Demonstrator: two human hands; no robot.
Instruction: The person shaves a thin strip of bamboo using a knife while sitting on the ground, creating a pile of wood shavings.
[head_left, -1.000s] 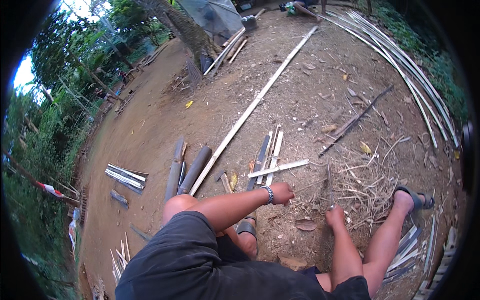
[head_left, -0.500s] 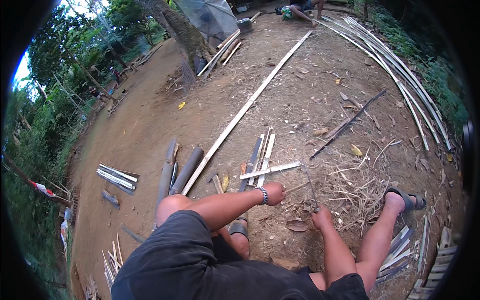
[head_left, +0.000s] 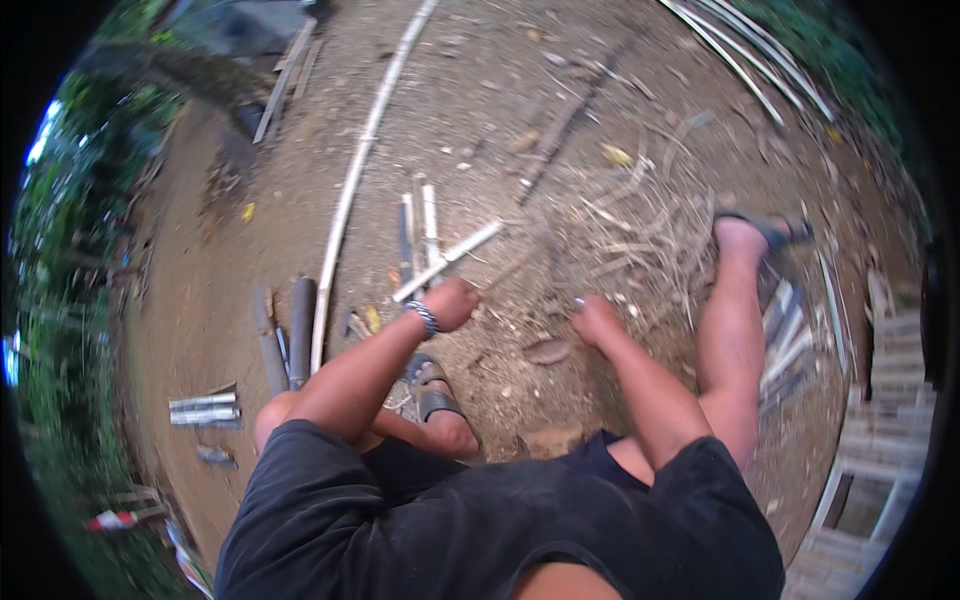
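My left hand (head_left: 452, 303), with a braided bracelet at its wrist, is closed around a thin brownish bamboo strip (head_left: 512, 267) that points away to the right. To its right, my right hand (head_left: 600, 322) grips a knife (head_left: 579, 301). The knife's slender blade is smeared by motion, and I cannot tell whether it touches the strip. Just beyond my left hand, a pale split bamboo piece (head_left: 462, 255) lies slanted across several narrow slats (head_left: 431, 222) on the ground.
Curly shavings (head_left: 655, 245) spread by my right foot. A long bamboo strip (head_left: 350, 190) runs away at left, beside dark bamboo tubes (head_left: 302, 330). A small slat bundle (head_left: 205, 408) lies farther left. Split pieces (head_left: 785, 340) and a slatted bamboo panel (head_left: 880, 450) are at right.
The whole view has turned and blurred, so the ground things sit farther left and higher. Both hands keep their hold; the bamboo strip now angles up more steeply.
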